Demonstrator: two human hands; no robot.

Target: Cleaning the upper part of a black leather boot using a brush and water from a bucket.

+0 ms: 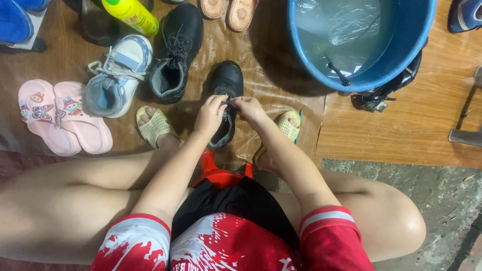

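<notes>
At frame centre, the left hand [210,114] and right hand [248,108] pinch the laces of a black shoe [227,85], apparently unlacing; loosening further needs steady pulls.

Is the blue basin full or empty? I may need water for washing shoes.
Partly filled: the blue basin holds clear water that reflects light, its level well under the rim, with a dark brush lying inside.

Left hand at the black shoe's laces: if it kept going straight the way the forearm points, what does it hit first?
The left hand is already on the black shoe. Beyond the toe, probably bare wet floor mat, then perhaps the tan sandals; depth is unclear.
</notes>
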